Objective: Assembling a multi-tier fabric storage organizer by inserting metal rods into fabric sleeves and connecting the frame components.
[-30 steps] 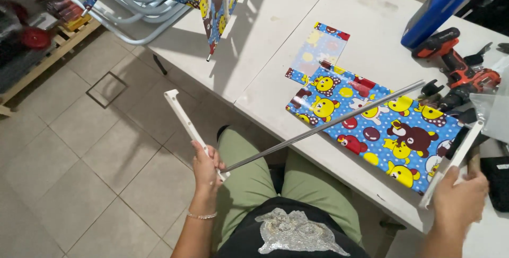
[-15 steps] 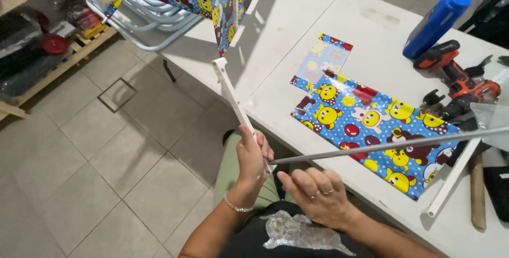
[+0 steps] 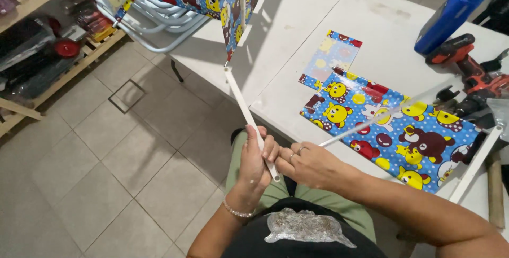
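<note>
Your left hand (image 3: 254, 160) has its fingers wrapped tight around the white slat (image 3: 249, 120), above your lap beside the bench (image 3: 297, 51). Your right hand (image 3: 313, 165) seems to pinch the thin metal rod (image 3: 371, 123), which crosses the cartoon-print sheet (image 3: 392, 130).

Bystanders on white tabletop (image 3: 318, 3) and floor.
Blue bottle (image 3: 449, 16) lying tilted beside red cordless drill (image 3: 466, 67); cartoon-print fabric sheet (image 3: 392, 130) flat near edge; hammer handle (image 3: 494, 189) far right; wooden shelf (image 3: 47, 85) left, over tiled floor (image 3: 106, 173).

white table (image 3: 297, 19) | cartoon-print sheet (image 3: 392, 125) | red drill (image 3: 466, 67) | blue bottle (image 3: 449, 16), probably
</note>
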